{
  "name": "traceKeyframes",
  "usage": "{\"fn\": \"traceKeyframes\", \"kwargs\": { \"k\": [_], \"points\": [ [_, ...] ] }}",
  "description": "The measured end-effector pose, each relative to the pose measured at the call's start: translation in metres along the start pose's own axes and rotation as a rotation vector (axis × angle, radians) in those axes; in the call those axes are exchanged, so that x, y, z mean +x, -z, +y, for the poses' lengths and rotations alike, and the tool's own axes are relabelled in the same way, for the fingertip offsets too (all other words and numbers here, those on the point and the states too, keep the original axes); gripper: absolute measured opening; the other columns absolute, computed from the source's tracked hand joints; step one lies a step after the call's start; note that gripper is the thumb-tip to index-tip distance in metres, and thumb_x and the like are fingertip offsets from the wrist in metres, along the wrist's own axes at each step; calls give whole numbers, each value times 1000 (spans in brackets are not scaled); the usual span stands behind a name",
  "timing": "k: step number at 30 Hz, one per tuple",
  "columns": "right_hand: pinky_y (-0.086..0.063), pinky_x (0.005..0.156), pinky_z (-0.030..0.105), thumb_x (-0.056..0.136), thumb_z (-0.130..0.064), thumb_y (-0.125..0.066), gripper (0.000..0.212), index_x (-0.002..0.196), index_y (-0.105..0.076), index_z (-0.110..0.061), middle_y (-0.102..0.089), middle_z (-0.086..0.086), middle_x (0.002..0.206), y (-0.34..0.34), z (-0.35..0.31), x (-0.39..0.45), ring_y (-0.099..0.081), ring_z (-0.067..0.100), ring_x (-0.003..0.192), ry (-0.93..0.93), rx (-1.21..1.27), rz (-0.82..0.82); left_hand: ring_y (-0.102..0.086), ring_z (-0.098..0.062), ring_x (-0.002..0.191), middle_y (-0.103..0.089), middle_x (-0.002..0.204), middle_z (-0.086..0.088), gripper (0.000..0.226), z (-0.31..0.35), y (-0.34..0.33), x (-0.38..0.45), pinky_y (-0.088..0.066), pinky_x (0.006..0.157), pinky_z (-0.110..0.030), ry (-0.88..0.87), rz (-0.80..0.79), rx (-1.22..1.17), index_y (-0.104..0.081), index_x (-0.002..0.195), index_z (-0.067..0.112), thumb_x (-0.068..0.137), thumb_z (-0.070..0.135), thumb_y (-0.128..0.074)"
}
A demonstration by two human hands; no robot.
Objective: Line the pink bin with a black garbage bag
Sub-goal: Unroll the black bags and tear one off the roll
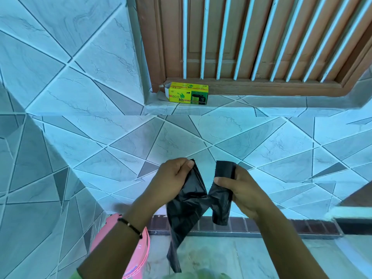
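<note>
A black garbage bag (187,206) hangs in front of me, partly unfolded, its loose tail dropping toward the floor. My left hand (173,176) pinches the bag's upper left corner between thumb and fingers. My right hand (239,188) grips the rolled part of the black bags (223,190), joined to the hanging bag at a narrow neck between the hands. The pink bin (141,252) stands low at the left, mostly hidden behind my left forearm; only part of its rim and wall shows.
A yellow-green bin-bag box (188,93) with an open flap lies on the tiled ledge (261,109) under a brown window frame with white bars (241,37). Blue-grey tiled wall faces me. A dark brick strip (261,225) runs along the floor.
</note>
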State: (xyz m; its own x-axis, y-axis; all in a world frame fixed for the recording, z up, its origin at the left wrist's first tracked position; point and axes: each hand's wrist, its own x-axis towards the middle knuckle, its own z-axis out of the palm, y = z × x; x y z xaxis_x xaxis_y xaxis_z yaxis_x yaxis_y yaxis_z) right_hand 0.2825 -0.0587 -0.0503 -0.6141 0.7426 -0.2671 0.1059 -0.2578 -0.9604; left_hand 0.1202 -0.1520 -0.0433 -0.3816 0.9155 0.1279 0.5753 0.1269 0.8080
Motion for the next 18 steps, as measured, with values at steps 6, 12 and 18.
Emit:
{"fn": "traceKeyframes", "kwargs": {
  "k": [6,12,18],
  "points": [
    [-56,85,38,77,-3,-71,30,103,-63,-15,-70,13,99,4,-27,-4,-68,26,94,276,-125,-3,-66,-9,93,-71,99,6,50,15,13,-1,-50,85,-25,109,-408,42,-65,105,22,64,45,-81],
    [-55,70,20,72,2,-74,43,106,-65,-23,-73,-10,83,7,-44,-3,-68,6,77,446,-105,80,-70,-6,81,-73,95,7,48,6,11,0,-58,82,-32,99,-348,-33,-60,104,31,62,30,-84],
    [-58,70,27,82,-8,-68,40,113,-60,-31,-68,-2,99,2,-37,-2,-67,11,84,472,-135,102,-69,-12,86,-71,101,6,46,7,20,9,-55,82,-31,78,-331,146,-56,103,29,65,31,-82]
  ]
}}
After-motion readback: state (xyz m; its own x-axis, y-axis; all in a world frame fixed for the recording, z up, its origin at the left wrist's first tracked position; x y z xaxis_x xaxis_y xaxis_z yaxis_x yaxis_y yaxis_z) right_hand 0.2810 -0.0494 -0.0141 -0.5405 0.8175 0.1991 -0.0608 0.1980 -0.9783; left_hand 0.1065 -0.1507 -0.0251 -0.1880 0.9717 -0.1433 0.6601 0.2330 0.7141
